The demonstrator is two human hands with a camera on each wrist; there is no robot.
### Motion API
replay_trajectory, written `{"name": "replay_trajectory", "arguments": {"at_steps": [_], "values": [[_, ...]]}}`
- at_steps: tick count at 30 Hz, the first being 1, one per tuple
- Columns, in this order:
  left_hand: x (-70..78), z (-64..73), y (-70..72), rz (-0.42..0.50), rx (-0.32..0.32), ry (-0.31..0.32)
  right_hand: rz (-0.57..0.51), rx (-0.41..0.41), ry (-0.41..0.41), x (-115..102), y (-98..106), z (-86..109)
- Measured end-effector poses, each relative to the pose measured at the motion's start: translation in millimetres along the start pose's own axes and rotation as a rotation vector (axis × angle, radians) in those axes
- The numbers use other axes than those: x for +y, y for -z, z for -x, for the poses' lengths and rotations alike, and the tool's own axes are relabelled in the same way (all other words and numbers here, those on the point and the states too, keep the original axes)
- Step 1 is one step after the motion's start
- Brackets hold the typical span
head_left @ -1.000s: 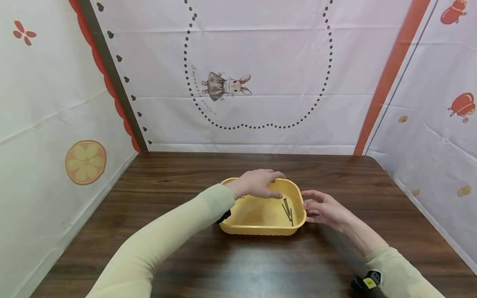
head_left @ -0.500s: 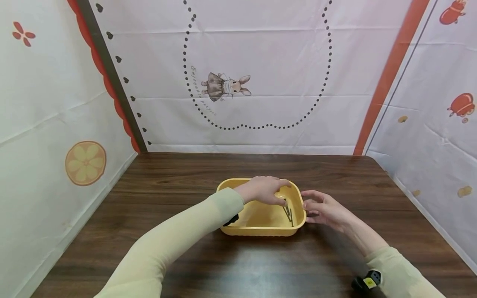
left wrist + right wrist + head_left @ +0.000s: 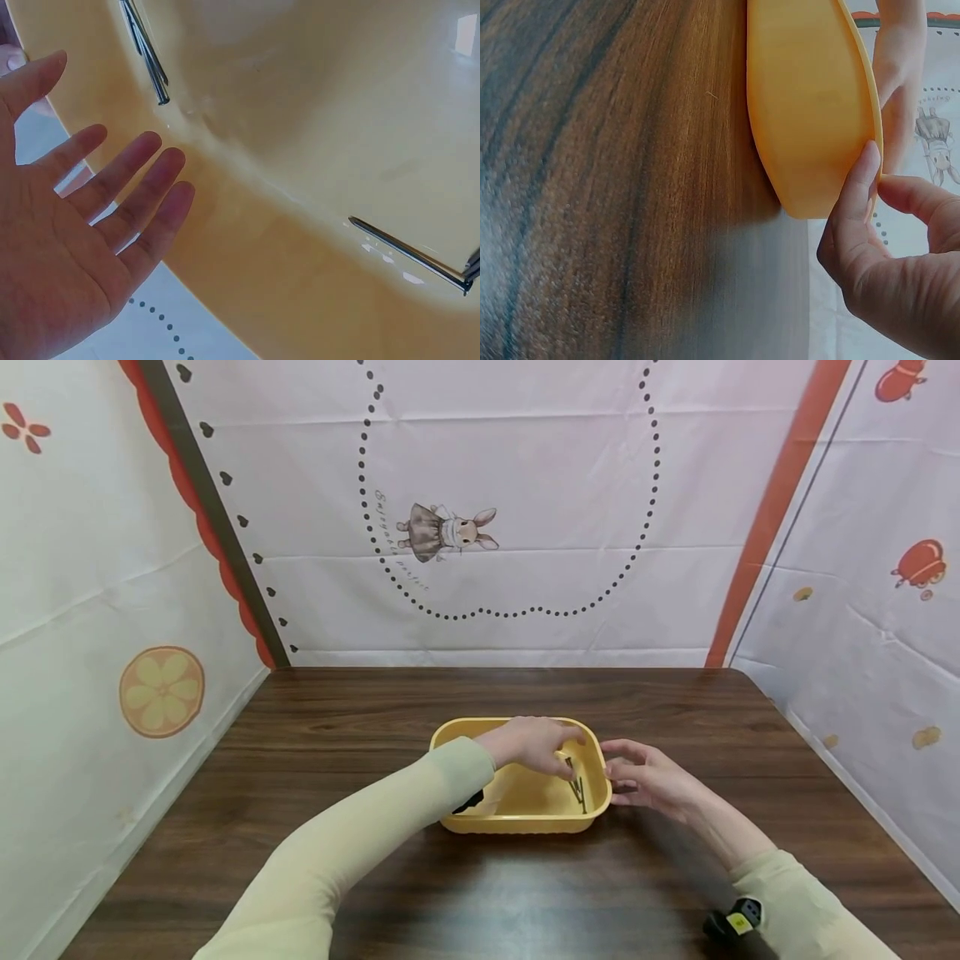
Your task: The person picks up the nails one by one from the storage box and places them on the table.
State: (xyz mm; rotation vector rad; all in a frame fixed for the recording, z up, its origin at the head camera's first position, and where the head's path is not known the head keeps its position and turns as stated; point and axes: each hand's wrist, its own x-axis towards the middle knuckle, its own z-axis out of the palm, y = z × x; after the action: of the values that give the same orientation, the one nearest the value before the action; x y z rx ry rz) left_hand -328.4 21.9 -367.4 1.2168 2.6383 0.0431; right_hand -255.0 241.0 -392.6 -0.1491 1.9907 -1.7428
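Observation:
A yellow plastic basin [image 3: 525, 827] sits on the table, with dark metal nails [image 3: 579, 793] lying at its right end. My left hand [image 3: 528, 745] reaches over the basin, thumb and fingers spread apart and nothing in them. In the left wrist view one group of nails [image 3: 148, 56] lies just beyond the fingertips, and another nail [image 3: 409, 253] rests farther along the basin wall, its head by more metal at the picture's edge. At the basin's right end, my right hand [image 3: 892, 277] pinches the rim [image 3: 875, 105] between thumb and fingers.
Under the basin is a dark wood-grain table [image 3: 360, 710]. White printed cloth [image 3: 517, 460] hangs behind it and along both sides. A black wrist device [image 3: 735, 920] is strapped at the right sleeve.
My left hand has moved right and slightly lower, coming over the nails at the basin's right end. My right hand keeps its hold on the rim. The head view has shifted slightly.

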Motion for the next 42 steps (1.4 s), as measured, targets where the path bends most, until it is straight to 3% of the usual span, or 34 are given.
{"name": "replay_trajectory", "arguments": {"at_steps": [4, 20, 28, 42], "values": [[0.0, -3.0, -3.0, -0.023, -0.019, -0.041, 0.001, 0.007, -0.006, 0, -1, -1.6], [6.4, -9.2, -14.4, -0.117, -0.067, -0.022, -0.010, 0.018, -0.009, 2, 0, -4.2], [7.1, -13.0, -20.6, -0.227, 0.004, -0.040, -0.020, 0.026, -0.009, 3, 1, -3.6], [6.8, -14.7, -26.4, -0.452, 0.147, -0.201, -0.031, 0.022, -0.001, 4, 2, -1.4]]}}
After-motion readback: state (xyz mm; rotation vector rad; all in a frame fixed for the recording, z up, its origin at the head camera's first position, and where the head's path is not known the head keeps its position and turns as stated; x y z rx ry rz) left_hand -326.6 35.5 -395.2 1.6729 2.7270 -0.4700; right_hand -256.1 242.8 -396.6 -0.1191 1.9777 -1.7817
